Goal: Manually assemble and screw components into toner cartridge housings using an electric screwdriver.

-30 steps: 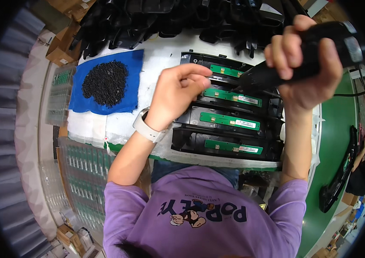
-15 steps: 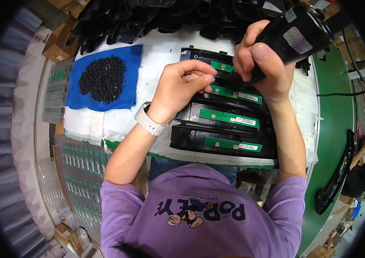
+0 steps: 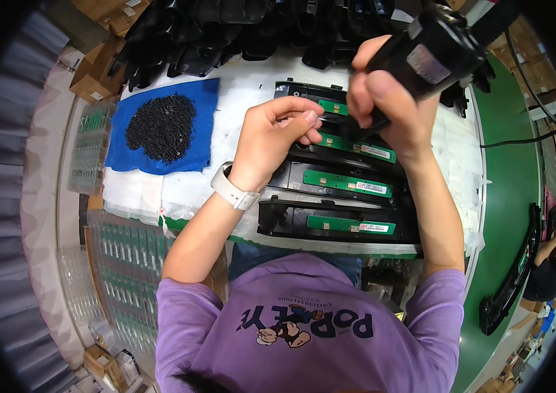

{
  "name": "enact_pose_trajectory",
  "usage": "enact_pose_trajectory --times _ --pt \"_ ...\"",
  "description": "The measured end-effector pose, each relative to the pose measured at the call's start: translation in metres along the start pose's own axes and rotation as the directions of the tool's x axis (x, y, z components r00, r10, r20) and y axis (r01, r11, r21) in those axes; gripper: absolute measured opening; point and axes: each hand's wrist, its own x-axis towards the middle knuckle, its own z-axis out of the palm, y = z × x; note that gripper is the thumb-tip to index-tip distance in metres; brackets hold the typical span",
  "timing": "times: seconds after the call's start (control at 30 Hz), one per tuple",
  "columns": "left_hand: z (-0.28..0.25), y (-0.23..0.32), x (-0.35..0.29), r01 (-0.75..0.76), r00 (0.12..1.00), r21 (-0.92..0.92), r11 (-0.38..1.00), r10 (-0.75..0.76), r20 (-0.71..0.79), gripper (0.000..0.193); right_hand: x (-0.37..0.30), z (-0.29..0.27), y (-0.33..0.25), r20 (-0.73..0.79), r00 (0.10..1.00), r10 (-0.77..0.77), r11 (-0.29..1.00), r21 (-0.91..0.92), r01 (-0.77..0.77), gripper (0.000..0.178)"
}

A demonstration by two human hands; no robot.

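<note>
Black tool [image 3: 415, 65] is gripped in the right hand [image 3: 399, 118], well right of the blue cloth [image 3: 206, 101], nose directed toward the housings [image 3: 279, 220]. Left hand [image 3: 266, 141], nearer the cloth, has fingers curled, thumb and index tips close together; whether they grip a part cannot be told. Green boards [image 3: 340, 224] sit inside the housings, right of the cloth. Small parts [image 3: 160, 128] lie heaped on the cloth.

Parts pile [image 3: 160, 128] on cloth [image 3: 205, 108], left of housings [image 3: 284, 219]; circuit boards [image 3: 338, 224] in housings; all on table [image 3: 238, 82].
</note>
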Motion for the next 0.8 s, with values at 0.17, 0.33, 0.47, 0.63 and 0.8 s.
enact_pose_trajectory --times 0.17,0.33,0.47,0.63,0.8 --pt "0.003 0.004 -0.004 -0.044 0.999 -0.131 0.99 0.042 -0.018 0.018 0.006 -0.022 -0.022 0.093 0.978 -0.186 0.919 0.369 0.139 0.052" --pt "0.004 0.004 -0.009 -0.026 0.997 -0.206 0.978 0.04 0.065 0.017 0.004 -0.031 -0.028 0.027 0.97 -0.243 0.834 0.517 0.194 0.056" --pt "0.004 0.004 -0.009 -0.002 0.994 -0.218 0.976 0.025 0.103 0.016 0.002 -0.026 -0.025 -0.006 0.975 -0.22 0.84 0.507 0.193 0.055" --pt "0.003 0.005 -0.009 -0.001 0.995 -0.222 0.975 0.022 0.096 0.014 0.0 -0.023 -0.025 -0.046 0.974 -0.224 0.85 0.479 0.218 0.054" --pt "0.002 0.005 -0.009 0.035 0.993 -0.224 0.974 -0.008 0.119 0.016 -0.001 -0.022 -0.025 -0.037 0.972 -0.233 0.847 0.484 0.221 0.054"
